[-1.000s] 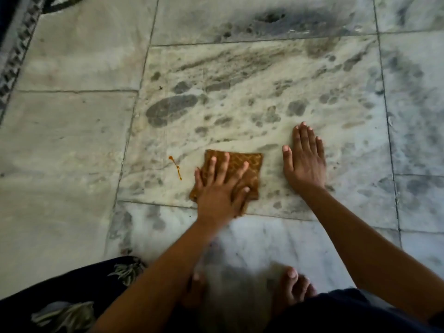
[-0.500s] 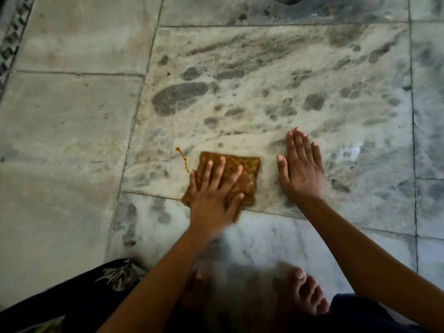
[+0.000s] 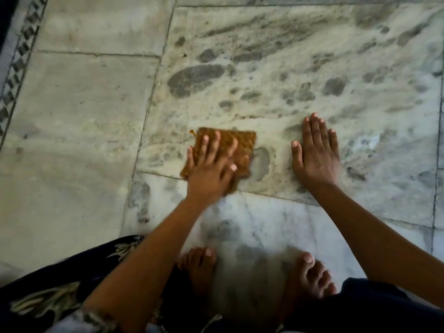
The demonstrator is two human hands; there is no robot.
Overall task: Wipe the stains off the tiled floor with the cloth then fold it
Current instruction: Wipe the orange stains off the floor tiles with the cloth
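Position of the cloth: it lies flat on the tiled floor as a folded, roughly square orange-brown pad with a woven diamond pattern; it sits near the near edge of a large mottled tile, and its near corner crosses the grout line onto the next, paler tile.

Left hand: palm down on top of the cloth; fingers straight and spread wide, pressing the fabric to the floor; the fingertips reach toward the far edge of the cloth, the thumb points right across its near half; the right strip and far right corner of the cloth remain uncovered.

Right hand: flat on the bare tile, to the right of the cloth and apart from it; fingers straight and close together, thumb held out toward the cloth; it holds nothing; a strip of floor with a grey blotch lies between this hand and the cloth.

Stain: a small orange mark shows at the far left corner of the cloth, touching that corner; the image is blurred there, so its full extent cannot be told.

Surroundings: dark grey patches mottle the tile beyond both hands; two bare feet stand on the pale tile below the hands; a dark patterned garment fills the lower left; a patterned border strip runs along the left edge.
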